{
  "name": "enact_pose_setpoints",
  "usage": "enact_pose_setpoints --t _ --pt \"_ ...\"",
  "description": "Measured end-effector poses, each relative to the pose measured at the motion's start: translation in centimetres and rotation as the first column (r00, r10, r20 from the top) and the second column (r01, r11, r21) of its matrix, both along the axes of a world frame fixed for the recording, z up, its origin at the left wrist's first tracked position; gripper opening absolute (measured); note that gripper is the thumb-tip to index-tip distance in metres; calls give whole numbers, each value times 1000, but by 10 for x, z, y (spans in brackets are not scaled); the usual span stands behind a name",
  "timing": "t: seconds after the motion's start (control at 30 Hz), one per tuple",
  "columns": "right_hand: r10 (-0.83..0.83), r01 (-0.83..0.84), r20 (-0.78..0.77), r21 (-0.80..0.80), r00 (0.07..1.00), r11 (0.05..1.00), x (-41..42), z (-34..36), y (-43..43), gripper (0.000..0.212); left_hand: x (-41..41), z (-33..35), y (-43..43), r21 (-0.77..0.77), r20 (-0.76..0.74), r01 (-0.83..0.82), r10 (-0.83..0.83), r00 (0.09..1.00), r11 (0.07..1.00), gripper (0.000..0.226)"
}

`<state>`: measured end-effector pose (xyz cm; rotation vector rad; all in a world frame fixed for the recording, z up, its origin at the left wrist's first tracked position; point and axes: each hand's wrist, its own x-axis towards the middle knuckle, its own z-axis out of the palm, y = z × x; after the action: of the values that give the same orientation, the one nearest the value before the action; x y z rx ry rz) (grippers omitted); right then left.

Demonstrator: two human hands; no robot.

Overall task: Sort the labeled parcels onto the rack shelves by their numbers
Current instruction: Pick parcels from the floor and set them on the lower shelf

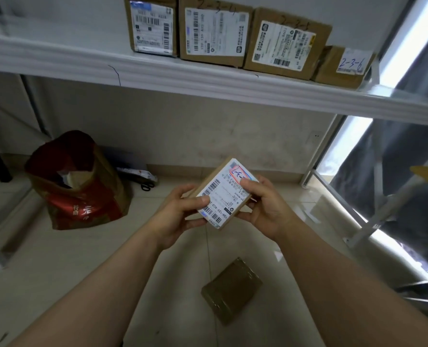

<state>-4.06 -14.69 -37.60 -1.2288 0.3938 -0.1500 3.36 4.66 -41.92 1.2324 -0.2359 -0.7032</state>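
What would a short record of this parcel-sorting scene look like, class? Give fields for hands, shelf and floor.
held: small labelled box, in both hands
left hand: grips the box's left edge
right hand: grips its right edge, thumb on the label
shelf: four boxes in a row, the right-end box marked 2-3-6
floor: brown box, red bag, scissors

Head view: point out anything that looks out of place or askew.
A brown parcel lies alone on the floor, turned at an angle, no label showing. On the shelf, the third box from the left sits twisted against its straighter neighbours. Scissors lie on the floor beside the red bag.
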Motion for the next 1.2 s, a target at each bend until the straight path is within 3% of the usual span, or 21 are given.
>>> enact_pose_setpoints --t 0.07,0.17,0.27,0.37,0.5,0.6,0.7,0.77,0.83,0.9,1.03,1.13,1.2 --pt "-32 33 -16 9 999 999 3 4 -1 39 4 3 4 -21 -22 -12 12 1000 1000 90" --pt "-68 66 -25 -82 997 994 6 14 -3 60 11 19 14 156 117 -15 -3 993 988 98" --pt "153 -183 -111 -340 982 922 3 20 -1 65 16 54 20 322 262 59 -149 953 945 90" --pt "425 -471 -202 -371 882 801 -1 25 9 61 17 88 18 428 313 198 -351 883 882 90" --pt "484 -534 -226 -348 845 771 -2 33 16 66 24 111 20 500 338 260 -462 820 826 100" --pt "496 -545 -226 -346 839 764 -3 44 16 53 24 115 17 465 363 209 -400 842 860 97" --pt "451 -480 -166 -283 877 830 -6 59 7 52 19 121 8 363 422 84 -244 873 928 88" --pt "406 -410 -67 -216 912 886 -11 71 -6 45 18 127 -2 294 423 66 -191 886 954 99" --pt "370 -361 32 -153 929 920 -19 86 -25 30 16 140 -20 246 408 87 -185 894 965 103" --pt "326 -310 98 -155 940 938 -30 106 -47 28 8 159 -46 249 431 146 -245 868 957 93" --pt "155 -104 150 -301 976 948 -48 142 -100 45 -11 205 -111 271 586 63 -217 781 960 79" --pt "-24 108 170 -509 985 854 -65 166 -142 37 -22 233 -164 221 683 -12 -147 715 975 81" --pt "-92 205 231 -533 969 821 -77 177 -168 50 -26 246 -200 211 734 -21 -144 664 977 83"
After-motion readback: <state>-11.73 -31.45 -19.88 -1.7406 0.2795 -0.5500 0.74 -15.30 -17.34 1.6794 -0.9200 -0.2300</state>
